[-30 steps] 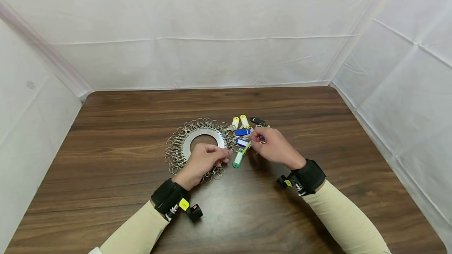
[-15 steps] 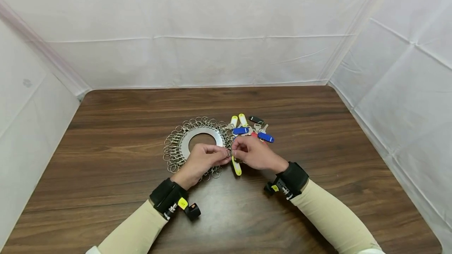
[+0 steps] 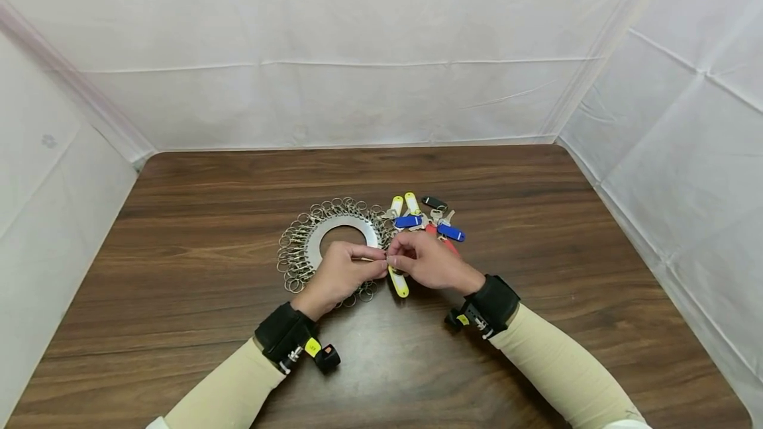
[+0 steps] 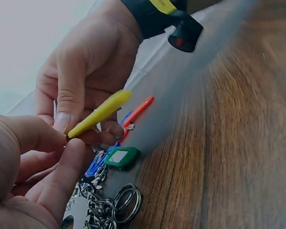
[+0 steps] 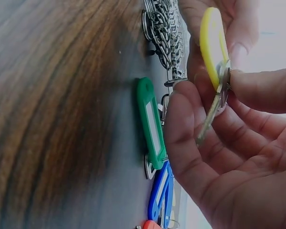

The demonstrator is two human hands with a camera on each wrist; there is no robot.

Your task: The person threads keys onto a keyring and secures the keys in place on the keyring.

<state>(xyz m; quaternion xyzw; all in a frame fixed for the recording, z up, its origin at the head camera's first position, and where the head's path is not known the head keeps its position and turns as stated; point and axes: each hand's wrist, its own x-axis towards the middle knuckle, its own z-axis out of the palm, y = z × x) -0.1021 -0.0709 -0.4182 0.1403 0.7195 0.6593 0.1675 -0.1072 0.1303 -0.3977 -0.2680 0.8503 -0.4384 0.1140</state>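
A yellow key tag (image 3: 398, 283) with a key (image 5: 209, 117) hangs between both hands. My right hand (image 3: 432, 261) pinches the key near its head with thumb and fingers. My left hand (image 3: 348, 272) meets it fingertip to fingertip, pinching a thin metal ring mostly hidden by the fingers. Under and behind the left hand lies a round silver ring plate (image 3: 314, 237), edged with many small chains and split rings (image 4: 127, 202). Close beneath the fingers, a green key tag (image 5: 150, 124) shows in both wrist views.
Beyond my right hand lies a loose pile of keys with tags: blue tags (image 3: 451, 233), red tags (image 3: 448, 245), yellow tags (image 3: 412, 202) and a black tag (image 3: 434, 202). All rest on a dark wooden table (image 3: 208, 190), with white sheeting (image 3: 357, 104) behind it.
My right hand has moved left from the pile to the left hand, bringing the yellow tag, whose broad side now faces up. The left hand stays nearly in place.
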